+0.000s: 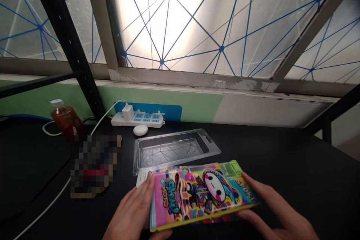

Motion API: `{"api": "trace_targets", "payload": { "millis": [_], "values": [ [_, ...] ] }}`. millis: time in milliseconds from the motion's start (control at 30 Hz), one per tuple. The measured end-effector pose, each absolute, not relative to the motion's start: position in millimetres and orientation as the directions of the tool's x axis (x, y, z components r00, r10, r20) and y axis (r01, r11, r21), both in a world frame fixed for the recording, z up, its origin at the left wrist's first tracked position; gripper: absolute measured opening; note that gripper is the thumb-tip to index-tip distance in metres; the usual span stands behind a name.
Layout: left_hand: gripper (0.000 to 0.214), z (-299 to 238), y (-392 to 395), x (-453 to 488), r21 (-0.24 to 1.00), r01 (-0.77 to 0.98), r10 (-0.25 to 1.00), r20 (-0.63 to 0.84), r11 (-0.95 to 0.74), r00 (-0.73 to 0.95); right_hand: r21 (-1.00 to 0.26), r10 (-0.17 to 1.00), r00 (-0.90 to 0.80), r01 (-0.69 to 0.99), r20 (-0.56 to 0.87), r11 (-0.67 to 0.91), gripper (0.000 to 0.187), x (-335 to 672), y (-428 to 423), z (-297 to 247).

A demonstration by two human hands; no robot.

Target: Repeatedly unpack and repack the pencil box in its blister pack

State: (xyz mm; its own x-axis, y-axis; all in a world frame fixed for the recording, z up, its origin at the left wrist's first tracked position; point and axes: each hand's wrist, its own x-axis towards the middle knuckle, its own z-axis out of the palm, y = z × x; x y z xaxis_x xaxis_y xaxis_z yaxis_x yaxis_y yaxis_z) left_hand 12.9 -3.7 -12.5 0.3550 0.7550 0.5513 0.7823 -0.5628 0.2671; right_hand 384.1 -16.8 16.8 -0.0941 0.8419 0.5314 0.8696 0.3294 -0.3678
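Left hand (132, 210): fingers over, thumb under the pencil case (201, 193), lower centre.
Right hand (277, 210): clasps its right end.
Behind: transparent blister tray (174, 150).

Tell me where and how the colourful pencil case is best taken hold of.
Probably grip the colourful pencil case at its two short ends, one hand coming from each side. It is long, flat and thin, held nearly level, so the ends give a steady hold; the left hand and right hand sit there.
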Motion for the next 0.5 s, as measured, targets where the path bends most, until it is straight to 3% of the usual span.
{"api": "trace_targets", "payload": {
  "millis": [100,200,333,500],
  "values": [
    [0.077,7.2,10.9,3.6,0.172,0.809,0.718,0.587,-0.562,0.374,-0.352,0.823,-0.140,0.855,0.550,0.381,0.048,379.7,11.4,44.7],
    [0.070,23.5,35.7,-2.0,0.107,0.881,0.789,0.503,-0.461,0.352,-0.338,0.827,-0.252,0.823,0.502,0.456,0.046,366.8,56.9,62.7],
    [0.065,35.8,62.9,-1.4,0.144,0.946,0.936,0.250,-0.290,0.249,-0.305,0.831,-0.332,0.816,0.445,0.490,0.047,345.4,107.8,53.2],
    [0.067,48.5,66.3,4.4,0.189,0.963,0.975,0.143,-0.194,0.169,-0.278,0.817,-0.365,0.811,0.447,0.515,0.048,336.0,121.6,28.3]
  ]
}}
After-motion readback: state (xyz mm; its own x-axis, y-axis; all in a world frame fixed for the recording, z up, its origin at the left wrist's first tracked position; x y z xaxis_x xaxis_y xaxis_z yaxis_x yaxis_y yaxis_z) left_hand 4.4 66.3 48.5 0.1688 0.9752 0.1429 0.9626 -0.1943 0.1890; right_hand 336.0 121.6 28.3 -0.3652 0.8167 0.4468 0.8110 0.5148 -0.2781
